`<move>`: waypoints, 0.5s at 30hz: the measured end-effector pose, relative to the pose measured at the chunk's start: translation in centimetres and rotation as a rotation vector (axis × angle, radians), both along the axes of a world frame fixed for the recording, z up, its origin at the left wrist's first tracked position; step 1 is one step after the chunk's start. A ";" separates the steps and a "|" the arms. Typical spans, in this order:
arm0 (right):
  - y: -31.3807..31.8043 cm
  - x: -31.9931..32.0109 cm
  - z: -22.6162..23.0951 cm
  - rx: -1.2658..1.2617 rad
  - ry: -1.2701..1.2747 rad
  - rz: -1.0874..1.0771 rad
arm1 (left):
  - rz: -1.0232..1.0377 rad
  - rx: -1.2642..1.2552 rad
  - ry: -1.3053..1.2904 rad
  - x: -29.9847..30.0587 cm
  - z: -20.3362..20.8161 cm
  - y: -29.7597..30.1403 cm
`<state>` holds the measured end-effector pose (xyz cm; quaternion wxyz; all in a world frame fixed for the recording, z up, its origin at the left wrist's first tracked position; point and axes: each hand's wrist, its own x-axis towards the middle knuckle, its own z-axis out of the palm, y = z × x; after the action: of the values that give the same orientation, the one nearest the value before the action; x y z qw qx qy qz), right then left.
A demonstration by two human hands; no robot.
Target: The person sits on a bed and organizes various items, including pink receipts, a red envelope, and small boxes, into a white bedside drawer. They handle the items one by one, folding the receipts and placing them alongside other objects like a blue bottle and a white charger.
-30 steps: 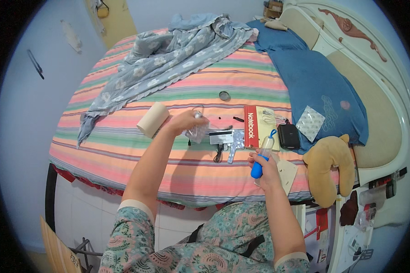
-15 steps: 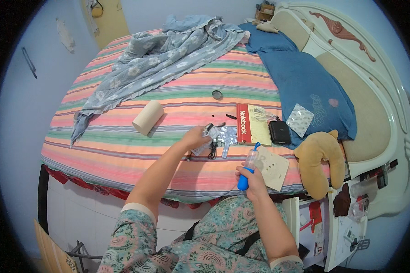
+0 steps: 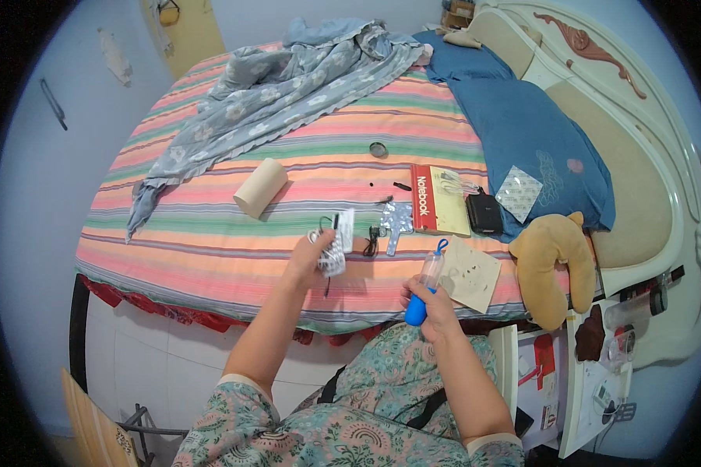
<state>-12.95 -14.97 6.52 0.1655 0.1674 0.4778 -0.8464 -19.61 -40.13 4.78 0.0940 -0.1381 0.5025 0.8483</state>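
My left hand point(image 3: 311, 255) is closed around a bunch of silvery-white packets point(image 3: 336, 247), held just over the striped bed cover. A thin dark cord end hangs below them. In my right hand point(image 3: 432, 310) is a clear tube with a blue base and a blue loop on top point(image 3: 431, 271), gripped near its lower end. Between the hands, on the bed, lie a coiled black cable point(image 3: 372, 240) and a pale blue patterned flat piece point(image 3: 398, 219). A pale square sheet with dark marks point(image 3: 473, 274) rests beside the tube.
A red-and-yellow notebook point(image 3: 438, 198) carries a white cable; a black case point(image 3: 484, 213) sits beside it. Further left is a cream cylinder point(image 3: 261, 187). A small round lid point(image 3: 378, 149) lies beyond. A tan neck pillow point(image 3: 549, 265) is near the open drawer point(image 3: 537, 397) at right.
My left hand has drawn back toward me and left, lifting the packets away from the cable and the patterned piece. My right hand stays nearly in place with the tube.
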 end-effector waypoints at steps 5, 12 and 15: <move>-0.8 1.0 1.2 -0.023 0.057 0.036 | -0.128 -0.430 0.122 4.4 1.2 4.5; -1.3 2.2 0.7 0.186 0.187 0.002 | -0.387 -0.556 0.276 6.6 1.5 7.6; -1.2 2.7 1.3 0.212 0.197 -0.046 | -0.420 -0.478 0.230 7.0 2.0 8.0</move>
<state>-10.26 -16.20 7.80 0.0798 0.1110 0.5745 -0.8070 -12.57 -32.14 6.78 0.1744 0.0471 0.7118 0.6787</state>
